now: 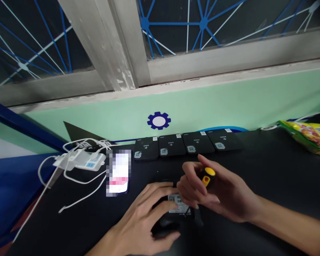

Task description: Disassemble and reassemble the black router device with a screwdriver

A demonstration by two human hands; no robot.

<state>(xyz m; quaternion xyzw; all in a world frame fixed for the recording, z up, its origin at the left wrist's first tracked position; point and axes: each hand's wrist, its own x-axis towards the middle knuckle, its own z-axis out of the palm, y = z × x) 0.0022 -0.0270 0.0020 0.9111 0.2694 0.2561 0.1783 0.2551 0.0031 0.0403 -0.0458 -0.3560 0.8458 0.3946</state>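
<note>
A screwdriver (208, 175) with a yellow-and-black handle is gripped in my right hand (221, 192), whose fingers curl round it. Its thin shaft slants down to the near edge of a small black device (179, 204) with a white printed label. Over that device lies my left hand (141, 220), fingers stretched out and apart. One fingertip touches the label, and the thumb rests apart from it on the near side. My left fingers and my right hand hide much of the device. A dark piece (198, 217) lies close to its right side, too dim to name.
Several flat black boxes (171, 145) with stickers stand in a row along the wall. To the left are a lit phone (120, 170) and a white power strip (90, 160) with tangled cables. A colourful snack bag (309, 137) lies at far right on the black table (277, 170).
</note>
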